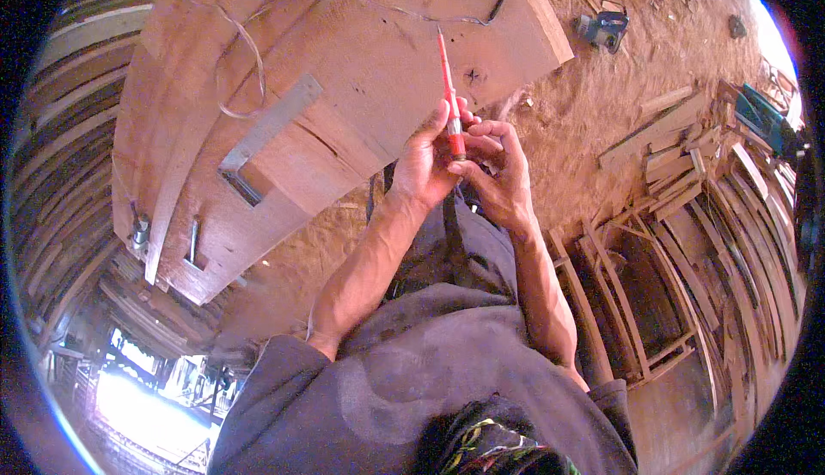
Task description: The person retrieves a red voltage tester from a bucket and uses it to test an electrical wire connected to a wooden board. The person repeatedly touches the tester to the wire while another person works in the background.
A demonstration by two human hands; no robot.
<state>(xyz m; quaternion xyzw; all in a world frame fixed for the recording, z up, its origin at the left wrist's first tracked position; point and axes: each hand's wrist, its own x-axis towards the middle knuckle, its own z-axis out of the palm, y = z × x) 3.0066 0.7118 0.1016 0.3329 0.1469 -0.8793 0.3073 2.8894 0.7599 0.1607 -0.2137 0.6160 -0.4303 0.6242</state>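
Note:
Between my two hands is a slim red screwdriver [446,76], its thin tip pointing away from me and its partly see-through handle toward me. It looks like a voltage tester. My left hand [423,164] is closed around the handle, the thumb lying along its left side. My right hand [503,179] pinches the capped handle end with thumb and fingers; some of its fingertips are hidden. Both hands are just off the near edge of a wooden workbench [378,54]. A metal carpenter's square [273,124] lies flat on this bench, left of my hands.
A thin cable [369,1] winds across the bench's far side. A smaller square [194,239] and a metal-bodied tool [140,229] lie at its left end. On the sawdust-covered ground sits a power tool [607,30]. Wooden frames [636,303] and stacked boards [675,166] stand at right.

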